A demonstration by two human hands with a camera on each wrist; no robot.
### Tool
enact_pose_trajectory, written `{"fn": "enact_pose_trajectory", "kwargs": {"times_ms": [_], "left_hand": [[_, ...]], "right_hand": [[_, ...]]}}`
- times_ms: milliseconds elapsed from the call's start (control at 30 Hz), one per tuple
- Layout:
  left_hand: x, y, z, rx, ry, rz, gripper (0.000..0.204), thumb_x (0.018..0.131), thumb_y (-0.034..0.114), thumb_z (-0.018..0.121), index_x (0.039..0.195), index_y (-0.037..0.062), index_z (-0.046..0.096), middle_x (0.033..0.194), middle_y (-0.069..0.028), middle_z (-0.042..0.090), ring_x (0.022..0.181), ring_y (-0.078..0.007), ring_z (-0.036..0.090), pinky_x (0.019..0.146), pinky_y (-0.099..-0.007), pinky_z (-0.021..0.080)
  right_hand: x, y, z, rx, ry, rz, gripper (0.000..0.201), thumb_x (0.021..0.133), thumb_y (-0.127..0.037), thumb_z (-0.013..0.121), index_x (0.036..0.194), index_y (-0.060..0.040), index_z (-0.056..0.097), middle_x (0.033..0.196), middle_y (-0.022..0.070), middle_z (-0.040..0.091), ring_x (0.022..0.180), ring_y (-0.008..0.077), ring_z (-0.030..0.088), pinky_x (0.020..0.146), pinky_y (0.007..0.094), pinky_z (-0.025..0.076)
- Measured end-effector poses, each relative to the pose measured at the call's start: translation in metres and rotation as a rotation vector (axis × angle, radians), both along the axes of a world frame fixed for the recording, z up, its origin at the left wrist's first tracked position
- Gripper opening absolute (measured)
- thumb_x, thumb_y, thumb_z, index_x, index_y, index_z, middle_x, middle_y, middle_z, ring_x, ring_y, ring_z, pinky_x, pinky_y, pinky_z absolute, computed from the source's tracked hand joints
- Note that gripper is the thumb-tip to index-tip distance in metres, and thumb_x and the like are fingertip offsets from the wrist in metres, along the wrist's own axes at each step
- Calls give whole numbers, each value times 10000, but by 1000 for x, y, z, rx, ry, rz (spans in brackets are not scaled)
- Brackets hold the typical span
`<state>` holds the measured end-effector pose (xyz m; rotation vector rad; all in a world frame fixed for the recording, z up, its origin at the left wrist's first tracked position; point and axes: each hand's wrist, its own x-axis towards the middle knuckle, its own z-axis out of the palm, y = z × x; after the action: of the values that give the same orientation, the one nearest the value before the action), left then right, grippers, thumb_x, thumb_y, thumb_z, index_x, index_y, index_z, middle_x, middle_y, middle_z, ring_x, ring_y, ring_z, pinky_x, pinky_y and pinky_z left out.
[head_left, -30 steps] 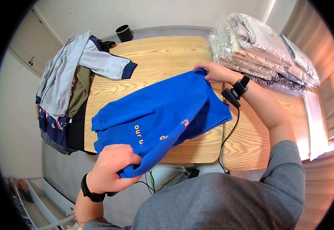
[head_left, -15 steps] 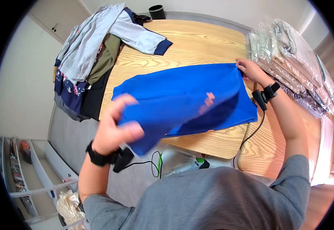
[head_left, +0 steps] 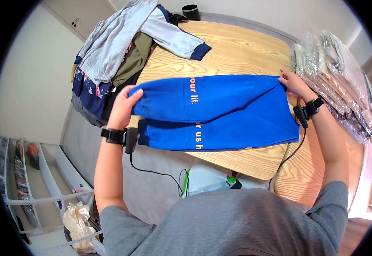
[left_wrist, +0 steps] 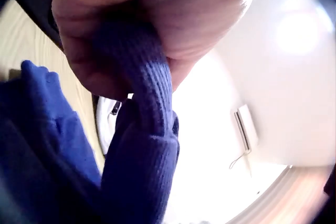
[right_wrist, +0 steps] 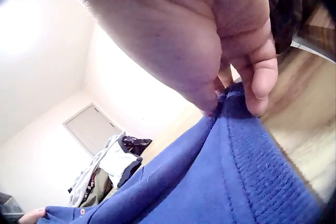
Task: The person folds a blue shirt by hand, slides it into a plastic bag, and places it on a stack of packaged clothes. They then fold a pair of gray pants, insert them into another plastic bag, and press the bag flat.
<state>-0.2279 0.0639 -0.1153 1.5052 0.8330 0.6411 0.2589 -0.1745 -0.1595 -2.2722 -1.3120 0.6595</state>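
A blue garment (head_left: 237, 102) with orange lettering lies lengthwise across the wooden table, one long sleeve folded over its upper side. The left hand (head_left: 125, 106) grips that sleeve's ribbed cuff at the table's left edge; in the left wrist view the fingers curl round the cuff (left_wrist: 152, 87). At the far right corner the right hand (head_left: 293, 83) pinches the garment's edge beside its ribbed band (right_wrist: 262, 166), as the right wrist view shows. The other sleeve's cuff (head_left: 143, 132) lies just below the held one.
A pile of clothes with a grey sweatshirt (head_left: 117, 38) on top covers the table's left end. Plastic-wrapped garments (head_left: 335, 72) are stacked at the right. Behind the table stands a black bin (head_left: 190, 12); a shelf unit (head_left: 45, 170) is at the lower left. Cables hang from both wrists.
The left hand has swung up and away from the body with the sleeve, which now stretches straight along the garment. The right hand still pinches its corner. The head view has shifted.
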Motion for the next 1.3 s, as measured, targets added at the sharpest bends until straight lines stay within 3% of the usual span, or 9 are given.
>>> {"fn": "enact_pose_trajectory", "kwargs": {"times_ms": [67,200,400,567,667,800,867,1067,1300], "left_hand": [[5,4,12,-184,-136,28,259,868,170,612,1042,-10,547,934,-49,621,801,-99,593,733,-247,489],[23,2,37,-211,-243,-48,255,883,163,589,1063,-11,540,943,-59,620,808,-111,597,734,-249,489],[55,-42,85,-139,-299,-199,245,896,156,567,1091,16,516,975,-49,612,841,-97,589,754,-254,480],[57,-60,88,-105,-341,-309,219,906,175,556,1085,57,511,964,-23,608,826,-72,588,728,-254,486],[42,-60,85,-101,-382,-286,242,916,200,545,1114,66,506,984,-29,599,849,-97,596,737,-257,487],[0,1,20,593,74,-217,306,826,146,604,1107,39,543,997,-102,600,949,-240,588,829,-316,464],[-18,15,-12,988,355,-350,333,724,27,622,1052,59,575,1007,-142,568,989,-324,545,858,-348,447],[-9,13,-37,1108,400,-314,377,681,-69,603,1028,66,547,966,-141,519,974,-330,517,849,-373,437],[-2,9,-12,1006,260,-331,228,719,-42,548,932,33,579,890,-147,547,878,-327,548,757,-374,450]], "right_hand": [[-1,0,0,52,-10,15,241,897,-217,538,840,12,488,600,77,524,490,161,530,464,306,434],[-21,-4,25,-77,70,2,230,878,-202,563,944,17,535,713,114,591,551,175,566,488,304,461],[-198,-11,133,122,-64,359,545,823,-211,645,1308,-80,434,1135,188,567,923,222,588,817,310,469],[-299,49,93,920,-128,380,467,816,-205,632,1211,-6,485,1016,219,609,1000,368,577,894,368,434],[-305,77,80,778,146,300,380,861,-196,570,1155,37,503,952,170,626,879,292,602,801,346,450],[-287,83,80,723,941,-162,305,936,-289,481,1009,-9,579,769,0,569,678,92,470,639,261,401],[-272,84,80,756,1028,-214,290,936,-290,487,989,-20,580,808,-3,580,703,85,484,669,246,402],[-265,81,88,759,942,-257,277,936,-301,488,1008,-52,584,856,3,628,708,92,573,638,231,449],[-269,83,87,777,934,-219,268,934,-301,486,949,-43,559,744,-47,491,660,58,400,622,225,349]]}}
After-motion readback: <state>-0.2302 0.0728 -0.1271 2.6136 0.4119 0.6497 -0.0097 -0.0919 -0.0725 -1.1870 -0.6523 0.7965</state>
